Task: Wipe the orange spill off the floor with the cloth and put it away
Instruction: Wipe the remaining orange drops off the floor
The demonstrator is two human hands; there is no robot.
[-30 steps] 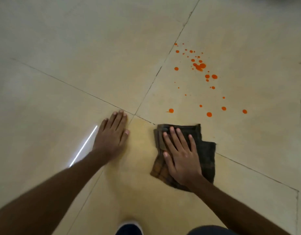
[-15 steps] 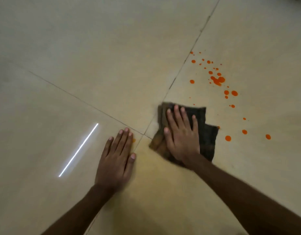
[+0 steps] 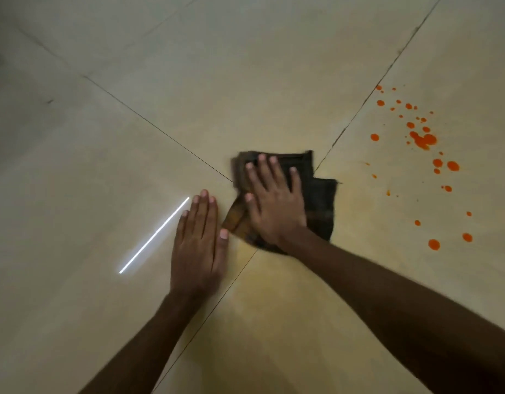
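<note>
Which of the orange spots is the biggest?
The merged blotch in the upper cluster, up and right of the cloth; the others, like the lower drop, are small, separate and round.

Your cloth (image 3: 321,206) is a dark brown checked rag, folded into an untidy square, with one layer stepping out on its right side. It lies flat on the beige tiled floor (image 3: 245,81), just where the tile seams cross. It is pinned under your right grip (image 3: 275,206), whose straight fingers spread across it. The orange spill (image 3: 423,140) is a scatter of round drops on the tile to the right of the cloth, apart from it. The biggest blot sits in the far cluster, and a few faint specks lie nearer the cloth.
</note>
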